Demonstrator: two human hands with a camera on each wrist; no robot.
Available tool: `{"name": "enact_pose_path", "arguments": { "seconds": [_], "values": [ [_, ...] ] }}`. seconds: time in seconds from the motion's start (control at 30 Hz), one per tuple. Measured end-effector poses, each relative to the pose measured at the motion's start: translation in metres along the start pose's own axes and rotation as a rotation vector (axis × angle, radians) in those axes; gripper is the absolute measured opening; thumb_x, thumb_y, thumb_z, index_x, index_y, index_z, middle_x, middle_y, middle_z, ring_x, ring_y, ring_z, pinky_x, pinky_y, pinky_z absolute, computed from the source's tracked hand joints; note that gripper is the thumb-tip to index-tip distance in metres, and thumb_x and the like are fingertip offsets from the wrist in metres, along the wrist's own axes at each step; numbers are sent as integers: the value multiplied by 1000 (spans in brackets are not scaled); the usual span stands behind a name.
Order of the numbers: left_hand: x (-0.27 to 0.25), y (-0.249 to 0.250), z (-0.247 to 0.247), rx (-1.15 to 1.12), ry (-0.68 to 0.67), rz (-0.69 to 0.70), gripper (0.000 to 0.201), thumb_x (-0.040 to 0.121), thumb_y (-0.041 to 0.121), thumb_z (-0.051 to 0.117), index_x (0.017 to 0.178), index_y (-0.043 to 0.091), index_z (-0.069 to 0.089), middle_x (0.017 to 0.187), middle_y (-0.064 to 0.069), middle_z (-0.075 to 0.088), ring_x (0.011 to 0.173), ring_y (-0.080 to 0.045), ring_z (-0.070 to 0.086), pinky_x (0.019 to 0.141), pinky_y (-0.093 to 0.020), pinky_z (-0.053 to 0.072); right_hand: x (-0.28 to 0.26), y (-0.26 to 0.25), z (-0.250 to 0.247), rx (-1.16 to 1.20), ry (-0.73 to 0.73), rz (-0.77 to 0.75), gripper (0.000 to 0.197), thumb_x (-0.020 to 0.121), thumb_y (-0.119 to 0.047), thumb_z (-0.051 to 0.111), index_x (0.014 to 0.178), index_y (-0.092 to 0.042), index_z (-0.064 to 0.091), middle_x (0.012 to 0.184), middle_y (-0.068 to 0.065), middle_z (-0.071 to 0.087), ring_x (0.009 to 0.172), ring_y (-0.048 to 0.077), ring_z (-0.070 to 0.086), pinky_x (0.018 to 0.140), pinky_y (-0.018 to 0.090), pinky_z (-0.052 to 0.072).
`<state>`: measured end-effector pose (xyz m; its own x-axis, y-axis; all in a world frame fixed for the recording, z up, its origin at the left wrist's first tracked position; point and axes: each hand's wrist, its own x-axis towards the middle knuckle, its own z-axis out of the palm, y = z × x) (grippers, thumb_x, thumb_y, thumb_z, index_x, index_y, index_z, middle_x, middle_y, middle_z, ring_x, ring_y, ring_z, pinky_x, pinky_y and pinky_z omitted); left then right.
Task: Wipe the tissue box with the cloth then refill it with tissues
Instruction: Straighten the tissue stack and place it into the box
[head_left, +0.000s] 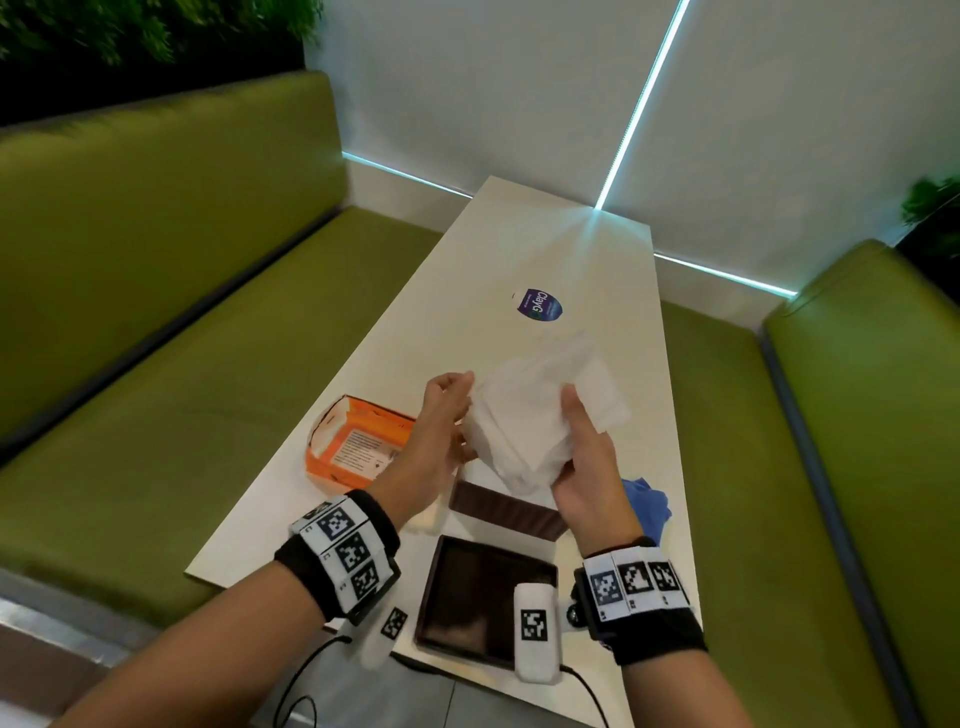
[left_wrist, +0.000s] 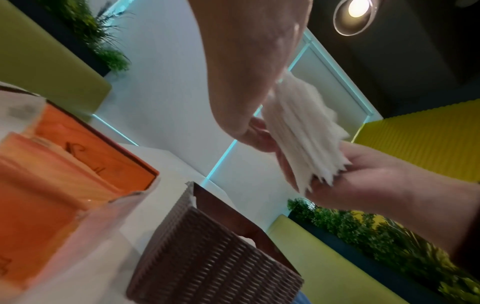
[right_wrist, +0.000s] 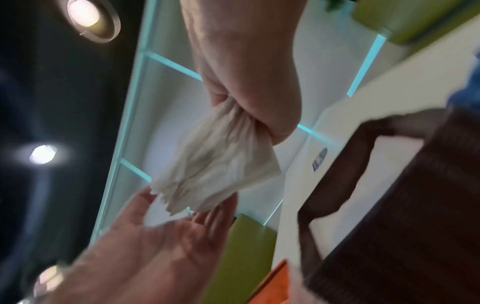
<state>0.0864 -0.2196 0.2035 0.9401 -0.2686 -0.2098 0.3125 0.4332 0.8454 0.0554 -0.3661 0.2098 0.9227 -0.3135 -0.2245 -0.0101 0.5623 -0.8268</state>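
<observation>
A thick stack of white tissues (head_left: 540, 415) is held above the table (head_left: 545, 249), in the middle of the head view. The right hand (head_left: 587, 467) is closed around the lower right end of the stack, with the thumb laid on top. The left hand (head_left: 441, 426) is placed at the left edge of the stack, its fingers loosely spread and only touching. The brown woven tissue box (left_wrist: 207, 261) is seen below the hands, and the blue cloth (head_left: 647, 501) lies right of it.
</observation>
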Motion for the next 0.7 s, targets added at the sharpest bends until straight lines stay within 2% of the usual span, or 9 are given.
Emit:
{"name": "enact_pose_path", "arguments": {
  "seconds": [0.1, 0.17, 0.23, 0.3, 0.33, 0.4, 0.47, 0.6, 0.7],
  "values": [
    [1, 9, -7, 48, -117, -140, 52, 88, 58, 47, 123, 20, 52, 102, -8, 68, 89, -28, 63, 74, -36, 49, 3, -2, -5, -208, -1, -99, 53, 83, -34, 69, 131, -15, 55, 124, 5, 68, 111, 21, 66, 93, 38, 53],
    [-2, 11, -4, 132, -224, -169, 55, 90, 57, 47, 130, 20, 55, 116, -5, 70, 107, -25, 65, 91, -35, 50, 4, 2, -2, -350, 21, -112, 74, 69, -52, 76, 131, -20, 52, 123, 1, 67, 109, 21, 66, 96, 43, 53],
    [-5, 12, 3, 219, -273, -179, 49, 92, 54, 50, 129, 23, 56, 115, -2, 72, 105, -21, 69, 87, -32, 54, 6, 6, 1, -497, 24, -139, 73, 67, -60, 73, 127, -26, 50, 117, -5, 67, 105, 17, 66, 95, 41, 53],
    [-5, 12, 8, 263, -264, -161, 50, 90, 53, 55, 130, 23, 54, 112, -1, 73, 102, -20, 70, 80, -30, 56, 6, 8, 2, -579, 32, -178, 57, 79, -57, 65, 125, -30, 46, 114, -9, 63, 99, 9, 64, 89, 33, 54],
    [-3, 11, 8, 270, -246, -153, 52, 89, 53, 58, 131, 23, 53, 115, -1, 72, 104, -20, 70, 82, -30, 56, 6, 7, 1, -613, 26, -181, 59, 80, -61, 62, 126, -29, 45, 116, -10, 62, 101, 8, 63, 90, 32, 53],
    [-2, 10, 10, 292, -199, -127, 52, 88, 51, 61, 131, 22, 53, 117, -2, 71, 105, -20, 69, 84, -31, 56, 3, 7, -3, -656, -32, -154, 86, 68, -77, 59, 138, -31, 40, 125, -10, 62, 111, 14, 62, 98, 39, 51],
    [0, 6, 11, 297, -143, -49, 50, 89, 47, 62, 131, 21, 52, 116, -2, 71, 102, -19, 70, 85, -34, 58, -1, 7, -5, -621, -94, -144, 92, 65, -78, 61, 142, -34, 36, 129, -8, 61, 116, 15, 61, 100, 41, 50],
    [-2, 10, 20, 192, -31, 209, 40, 92, 44, 57, 128, 36, 42, 122, 4, 65, 104, -11, 69, 84, -33, 59, -7, 4, -4, -291, -215, -11, 65, 89, -52, 55, 144, -21, 37, 139, 5, 57, 124, 21, 58, 104, 46, 46],
    [-7, 11, 31, 117, -40, 308, 55, 87, 45, 59, 132, 30, 30, 122, 5, 60, 105, -9, 67, 83, -33, 59, -19, 7, 3, -18, -273, 131, 52, 96, -41, 48, 141, -15, 45, 135, 9, 59, 126, 23, 56, 102, 39, 49]
  ]
}}
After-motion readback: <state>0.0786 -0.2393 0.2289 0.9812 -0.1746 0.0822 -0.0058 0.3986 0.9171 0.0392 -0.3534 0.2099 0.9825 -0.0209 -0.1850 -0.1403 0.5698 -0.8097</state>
